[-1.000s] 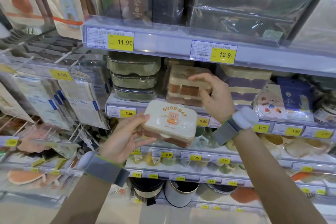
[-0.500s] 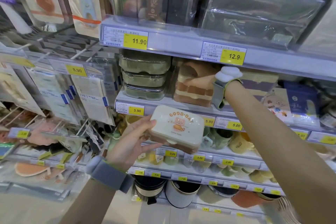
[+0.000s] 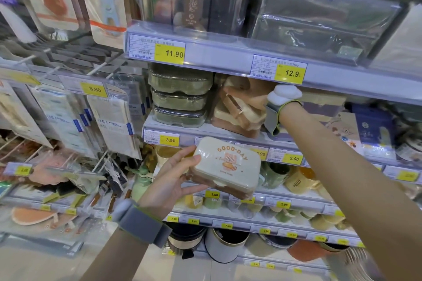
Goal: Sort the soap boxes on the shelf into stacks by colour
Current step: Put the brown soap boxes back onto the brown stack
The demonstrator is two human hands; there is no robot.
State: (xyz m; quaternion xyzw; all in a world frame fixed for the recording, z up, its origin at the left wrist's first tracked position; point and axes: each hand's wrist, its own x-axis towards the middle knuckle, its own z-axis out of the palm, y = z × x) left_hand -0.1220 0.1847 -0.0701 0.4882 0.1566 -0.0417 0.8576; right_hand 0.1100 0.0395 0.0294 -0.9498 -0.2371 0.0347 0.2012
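Observation:
My left hand [image 3: 173,178] holds a cream-lidded brown soap box [image 3: 228,164] printed GOOD-DAY in front of the shelf edge, below the stacks. My right hand [image 3: 253,96] is reached into the shelf and grips a brown soap box [image 3: 237,109] tilted up on top of the brown stack [image 3: 230,123]. Left of that stands a stack of three green soap boxes [image 3: 180,96]. Behind my right wrist lie cream and purple boxes [image 3: 319,105], mostly hidden by my arm.
The shelf above [image 3: 228,57] hangs low over the stacks, with price tags 11.90 and 12.9. Blue packets [image 3: 374,130] sit at the right of the soap shelf. Hanging packets on pegs [image 3: 109,116] fill the left. Cups and bins occupy the lower shelves.
My right hand went deeper into the shelf and tipped the top brown box up. My left hand with the GOOD-DAY box stayed roughly in place. The view shifted left.

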